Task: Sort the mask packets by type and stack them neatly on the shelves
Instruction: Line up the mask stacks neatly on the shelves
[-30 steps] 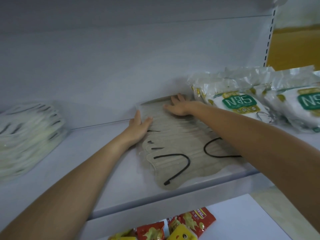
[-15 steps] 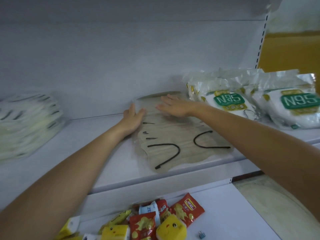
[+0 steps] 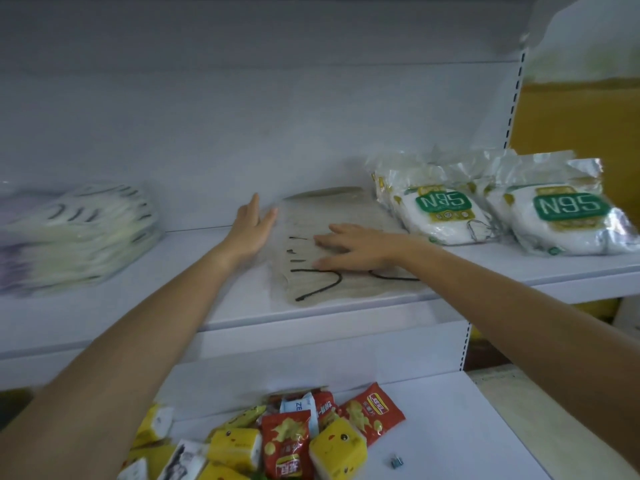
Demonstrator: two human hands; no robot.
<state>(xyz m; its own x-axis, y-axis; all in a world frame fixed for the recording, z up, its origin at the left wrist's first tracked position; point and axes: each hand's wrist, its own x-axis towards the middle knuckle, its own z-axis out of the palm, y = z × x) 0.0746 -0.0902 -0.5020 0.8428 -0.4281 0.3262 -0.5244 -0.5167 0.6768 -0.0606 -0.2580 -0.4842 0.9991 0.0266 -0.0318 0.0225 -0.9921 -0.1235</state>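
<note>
A white metal shelf unit with a plain back panel is seen, and its upper shelf (image 3: 180, 303) carries three groups of masks. At the left, a stack of pale, clear-wrapped mask packets (image 3: 79, 237) is laid, blurred in this view. At the right, two piles of silvery N95 mask packets (image 3: 446, 216) are set side by side. Between them, just beside the N95 piles, a flat stack of grey-beige mask packets with black ear loops (image 3: 346, 209) is being squared up. The left hand (image 3: 254, 225) is held against its left edge with fingers (image 3: 255, 206) straight, and the right hand (image 3: 360, 249) is laid flat on top, fingers (image 3: 329, 241) spread and uncurled. Nothing is gripped by either hand. The sorting is judged to be far along, since three types are already kept apart; only this stack's alignment appears to remain. On the lower shelf (image 3: 450, 427) a heap of red and yellow snack packets (image 3: 287, 441) is seen; no further mask packets can be made out there.
</note>
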